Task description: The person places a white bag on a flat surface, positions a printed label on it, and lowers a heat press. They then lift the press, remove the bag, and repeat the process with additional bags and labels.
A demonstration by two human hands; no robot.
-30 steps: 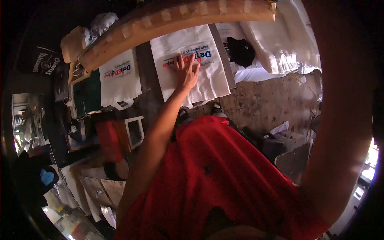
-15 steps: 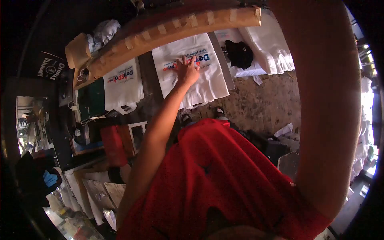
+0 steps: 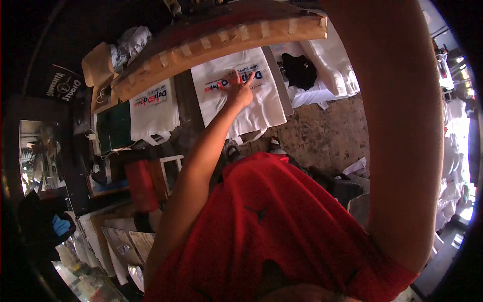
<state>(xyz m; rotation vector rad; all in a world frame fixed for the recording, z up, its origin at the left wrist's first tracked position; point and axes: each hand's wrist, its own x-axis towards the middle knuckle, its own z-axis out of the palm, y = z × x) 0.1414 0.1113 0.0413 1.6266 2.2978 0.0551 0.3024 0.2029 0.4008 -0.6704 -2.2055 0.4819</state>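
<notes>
My left hand [image 3: 240,93] rests on a white cloth bag [image 3: 214,108] with blue and red lettering, fingers apart over the print. The bag lies on a dark flat board [image 3: 278,75], its handles hanging off the near edge. Above it is a raised wooden frame [image 3: 221,40] with pieces of tape along its near side. My right arm reaches up along the right side. The right hand is outside the view. Left of the board lies a second printed white bag [image 3: 163,113].
A black cloth [image 3: 299,70] lies beside a stack of white bags [image 3: 334,70] on the right. An open cardboard box [image 3: 98,65], a dark green panel [image 3: 113,126] and a red box [image 3: 141,185] are on the left. Below is the worn floor [image 3: 327,131].
My left hand stays on the bag, with its fingers shifted slightly over the print. The raised frame has tilted a little, and more of its upper side shows. A bag handle now hangs more visibly.
</notes>
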